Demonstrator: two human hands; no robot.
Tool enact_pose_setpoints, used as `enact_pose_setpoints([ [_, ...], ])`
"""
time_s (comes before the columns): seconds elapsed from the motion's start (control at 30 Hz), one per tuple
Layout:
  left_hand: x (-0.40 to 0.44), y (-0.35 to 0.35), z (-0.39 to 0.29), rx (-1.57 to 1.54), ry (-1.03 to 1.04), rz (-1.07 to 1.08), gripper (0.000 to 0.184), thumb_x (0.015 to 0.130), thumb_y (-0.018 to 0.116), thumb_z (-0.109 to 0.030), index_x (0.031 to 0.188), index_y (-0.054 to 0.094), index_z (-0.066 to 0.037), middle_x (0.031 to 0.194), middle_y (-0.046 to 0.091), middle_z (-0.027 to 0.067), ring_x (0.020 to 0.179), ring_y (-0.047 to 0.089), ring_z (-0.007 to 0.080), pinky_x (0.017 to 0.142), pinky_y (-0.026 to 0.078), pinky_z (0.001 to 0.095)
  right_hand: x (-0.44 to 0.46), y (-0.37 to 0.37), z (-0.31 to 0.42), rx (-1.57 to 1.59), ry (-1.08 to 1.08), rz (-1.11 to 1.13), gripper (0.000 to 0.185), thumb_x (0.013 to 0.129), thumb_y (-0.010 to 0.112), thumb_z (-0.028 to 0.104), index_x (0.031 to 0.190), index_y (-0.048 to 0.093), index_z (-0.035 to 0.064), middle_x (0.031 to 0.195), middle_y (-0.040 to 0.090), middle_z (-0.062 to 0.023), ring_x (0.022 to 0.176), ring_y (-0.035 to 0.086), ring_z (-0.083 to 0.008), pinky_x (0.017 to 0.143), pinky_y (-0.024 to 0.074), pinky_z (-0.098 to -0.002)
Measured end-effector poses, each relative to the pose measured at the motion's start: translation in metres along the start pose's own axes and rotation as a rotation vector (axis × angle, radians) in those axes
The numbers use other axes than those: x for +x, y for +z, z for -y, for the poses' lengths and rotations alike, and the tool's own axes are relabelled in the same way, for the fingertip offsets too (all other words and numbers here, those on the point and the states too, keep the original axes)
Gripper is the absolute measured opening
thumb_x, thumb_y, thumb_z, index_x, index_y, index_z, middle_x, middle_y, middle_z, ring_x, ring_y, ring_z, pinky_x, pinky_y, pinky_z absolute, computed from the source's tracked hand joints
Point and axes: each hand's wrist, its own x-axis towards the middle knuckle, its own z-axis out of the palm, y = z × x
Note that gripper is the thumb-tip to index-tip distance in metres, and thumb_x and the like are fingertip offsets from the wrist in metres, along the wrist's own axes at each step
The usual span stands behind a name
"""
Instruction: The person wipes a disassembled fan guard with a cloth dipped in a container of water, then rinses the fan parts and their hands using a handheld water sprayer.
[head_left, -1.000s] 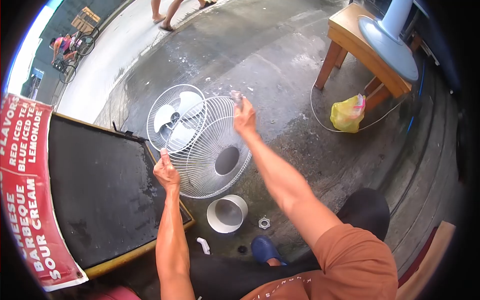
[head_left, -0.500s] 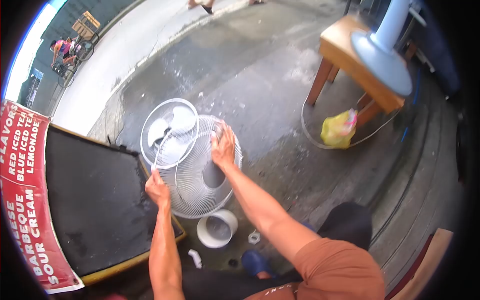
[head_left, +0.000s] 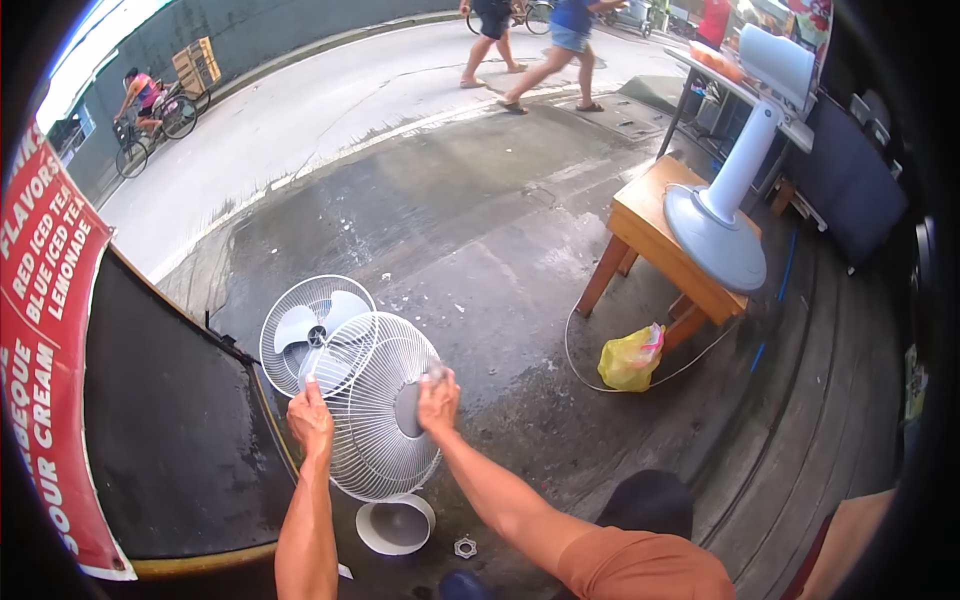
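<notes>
My left hand (head_left: 312, 422) is closed on the upper left rim of a white wire fan grille (head_left: 375, 450), which is tilted and has a grey round centre. Against the grille's right side, near that centre, my right hand (head_left: 438, 400) is closed round a small greyish thing too blurred to name. Behind the grille lies a second round wire guard (head_left: 268, 340) with white fan blades (head_left: 295, 328) in it, partly covered. A white round tub (head_left: 395, 528) stands just below the grille, and a small ring-shaped nut (head_left: 465, 547) lies on the ground.
A wooden stool (head_left: 640, 215) at the right bears a blue-grey fan stand (head_left: 735, 175). Under it sit a yellow bag (head_left: 630, 362) and a cord. A black board (head_left: 180, 420) and red banner (head_left: 50, 330) stand left. People walk on the road; one rides a bike.
The view has tipped up, showing more road and the whole fan stand. My right hand has moved from the grille's upper rim to near its centre. My left hand still holds the rim.
</notes>
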Motion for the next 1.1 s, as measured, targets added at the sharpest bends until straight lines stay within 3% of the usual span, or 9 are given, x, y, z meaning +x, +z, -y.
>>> enact_pose_setpoints([
  [0.03,0.002,0.005,0.007,-0.066,0.016,0.012,0.07,0.104,0.046,-0.051,0.07,0.059,0.009,0.06,0.051,0.0274,0.058,0.05,0.0439,0.06,0.037,0.053,0.002,0.004,-0.025,-0.097,0.243,0.062,0.055,0.104,0.048,0.038,0.15,0.046,0.0077,0.151,0.048,-0.024,0.145,0.037,-0.0424,0.121,0.026,-0.0474],
  [0.13,0.009,0.01,0.015,-0.145,0.048,0.081,0.072,0.104,0.044,-0.052,0.069,0.056,0.01,0.058,0.048,0.0263,0.056,0.051,0.0421,0.06,0.036,0.0535,-0.024,0.005,-0.026,0.331,0.374,0.047,0.064,0.105,0.041,0.045,0.153,0.04,0.0015,0.157,0.038,-0.0263,0.151,0.027,-0.0404,0.124,0.0171,-0.0524],
  [0.2,0.008,0.005,0.013,-0.355,-0.065,0.177,0.068,0.106,0.044,-0.05,0.065,0.052,0.003,0.052,0.046,0.0116,0.044,0.05,0.0237,0.046,0.04,0.0428,-0.057,0.02,0.01,0.199,0.229,-0.064,0.063,0.106,0.041,0.043,0.155,0.039,0.0038,0.161,0.034,-0.0235,0.151,0.026,-0.0412,0.124,0.0161,-0.0532],
  [0.3,0.011,0.003,0.008,-0.496,-0.306,0.195,0.052,0.106,0.048,-0.044,0.07,0.051,-0.007,0.057,0.045,0.0006,0.044,0.046,0.0132,0.04,0.043,0.0295,-0.088,-0.01,0.107,0.164,-0.254,0.047,0.059,0.105,0.046,0.037,0.156,0.039,0.0081,0.161,0.035,-0.021,0.15,0.028,-0.0413,0.124,0.0191,-0.0518],
  [0.43,0.012,0.008,0.038,-0.542,-0.44,0.154,0.046,0.106,0.048,-0.041,0.073,0.05,-0.01,0.06,0.043,-0.0006,0.046,0.042,0.0126,0.04,0.041,0.0299,-0.047,-0.022,0.109,0.163,-0.391,0.301,0.056,0.103,0.05,0.031,0.153,0.042,0.0077,0.157,0.04,-0.0226,0.151,0.027,-0.0401,0.123,0.0196,-0.052],
  [0.5,0.003,0.0,0.034,-0.572,-0.471,0.148,0.046,0.107,0.047,-0.041,0.073,0.05,-0.01,0.06,0.043,-0.0009,0.046,0.042,0.0124,0.04,0.041,0.0297,-0.009,-0.02,0.071,0.434,-0.162,0.359,0.053,0.104,0.043,0.036,0.147,0.047,0.0043,0.152,0.045,-0.0242,0.149,0.03,-0.0409,0.123,0.0207,-0.054],
  [0.6,-0.004,0.001,0.038,-0.56,-0.497,0.111,0.045,0.106,0.047,-0.041,0.074,0.05,-0.01,0.06,0.043,-0.0012,0.047,0.042,0.0121,0.04,0.042,0.0293,-0.005,0.012,-0.003,0.081,0.168,0.231,0.061,0.105,0.037,0.043,0.145,0.048,-0.0019,0.156,0.04,-0.0252,0.15,0.027,-0.0415,0.124,0.0171,-0.0506],
  [0.87,0.006,0.002,0.054,-0.554,-0.542,0.105,0.045,0.105,0.048,-0.043,0.076,0.053,-0.009,0.061,0.046,-0.0008,0.047,0.044,0.0115,0.04,0.042,0.0289,-0.07,-0.016,0.082,0.095,-0.393,0.365,0.065,0.107,0.024,0.048,0.157,0.033,0.0071,0.163,0.032,-0.0194,0.154,0.023,-0.0353,0.125,0.0117,-0.0531],
  [1.1,-0.006,-0.001,0.036,-0.546,-0.522,0.092,0.046,0.105,0.048,-0.044,0.074,0.05,-0.01,0.06,0.043,-0.0017,0.046,0.041,0.0116,0.039,0.041,0.029,-0.015,0.011,0.021,-0.001,0.023,0.239,0.062,0.107,0.02,0.041,0.157,0.035,0.0088,0.163,0.03,-0.0235,0.153,0.024,-0.0382,0.125,0.0123,-0.0523],
])
